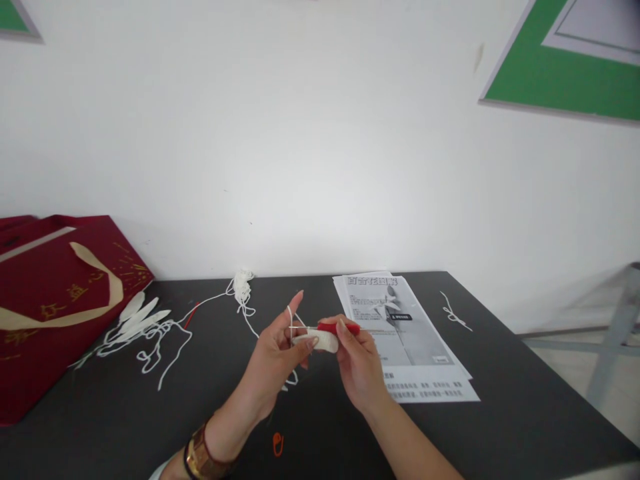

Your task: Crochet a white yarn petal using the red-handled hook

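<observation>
My left hand [278,350] pinches a small white crocheted piece [323,341] between thumb and fingers, and white yarn [291,319] loops over its raised index finger. My right hand [356,363] is closed on a red-handled crochet hook [337,328], whose metal tip points left into the piece. Both hands hover above the dark table [500,413], near its middle.
Loose white yarn [165,333] trails left to several white crocheted petals [140,313] beside a dark red gift bag [55,300]. Printed instruction sheets [415,340] lie right of my hands. A short yarn scrap [454,313] and an orange stitch marker [277,443] rest on the table.
</observation>
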A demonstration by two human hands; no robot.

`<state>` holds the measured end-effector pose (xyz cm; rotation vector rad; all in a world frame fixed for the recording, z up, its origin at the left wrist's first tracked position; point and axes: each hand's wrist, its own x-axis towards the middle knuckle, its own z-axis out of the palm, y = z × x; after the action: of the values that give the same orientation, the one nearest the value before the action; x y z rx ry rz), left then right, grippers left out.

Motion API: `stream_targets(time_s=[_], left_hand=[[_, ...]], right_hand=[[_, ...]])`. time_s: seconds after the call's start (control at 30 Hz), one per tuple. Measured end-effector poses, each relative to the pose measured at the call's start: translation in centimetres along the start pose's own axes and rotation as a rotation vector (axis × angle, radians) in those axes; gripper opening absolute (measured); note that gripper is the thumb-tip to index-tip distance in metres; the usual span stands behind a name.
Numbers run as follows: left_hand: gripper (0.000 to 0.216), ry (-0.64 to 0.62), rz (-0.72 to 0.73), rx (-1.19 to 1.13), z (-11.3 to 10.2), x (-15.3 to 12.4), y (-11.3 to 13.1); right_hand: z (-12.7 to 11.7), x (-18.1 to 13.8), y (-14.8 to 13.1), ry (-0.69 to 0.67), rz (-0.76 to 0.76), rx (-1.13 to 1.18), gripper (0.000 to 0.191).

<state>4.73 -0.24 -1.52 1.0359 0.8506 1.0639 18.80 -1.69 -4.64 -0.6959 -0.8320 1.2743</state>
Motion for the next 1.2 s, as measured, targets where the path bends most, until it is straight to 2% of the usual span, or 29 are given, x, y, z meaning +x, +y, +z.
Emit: stream_targets(time_s=[0.27, 0.5, 0.67, 0.8, 0.93, 1.0, 1.1, 1.17, 1.2], left_hand=[[0.081, 0.026, -0.014, -0.070, -0.5, 0.0, -0.4], [0.086, -0.097, -0.020, 0.062, -1.0, 0.1, 0.5], [0.088, -0.122, 0.001, 0.145, -1.2, 0.2, 0.8], [0.087, -0.050, 0.030, 0.173, -1.3, 0.2, 0.5], [0.087, 0.010, 0.004, 0.151, -1.2, 0.4, 0.3], [0.087, 0.018, -0.003, 0.108, -1.2, 0.4, 0.2], [0.087, -0.020, -0.045, -0.012, -1.4, 0.3, 0.3], [0.085, -0.064, -0.108, -0.109, -1.6, 0.3, 0.5], [0.082, -0.083, -0.141, -0.146, -1.7, 0.3, 0.6]], right_hand=[[0.1, -0.1, 0.1, 0.040, 0.109, 0.069, 0.017], [-0.1, 0.2, -0.2, 0.098, 0.146, 0.094, 0.014], [-0.3, 0.3, -0.1, 0.113, 0.104, 0.015, 0.012], [-0.8, -0.2, -0.3, 0.108, -0.091, -0.260, 0.009], [-0.8, -1.1, -0.9, 0.026, -0.384, -0.690, 0.013], [-0.8, -1.5, -0.9, -0.058, -0.595, -0.866, 0.023], [-1.0, -1.7, -0.7, -0.266, -0.896, -1.064, 0.044], [-1.3, -1.7, -0.5, -0.378, -0.996, -1.120, 0.049], [-1.3, -1.7, -0.4, -0.391, -1.001, -1.106, 0.048]])
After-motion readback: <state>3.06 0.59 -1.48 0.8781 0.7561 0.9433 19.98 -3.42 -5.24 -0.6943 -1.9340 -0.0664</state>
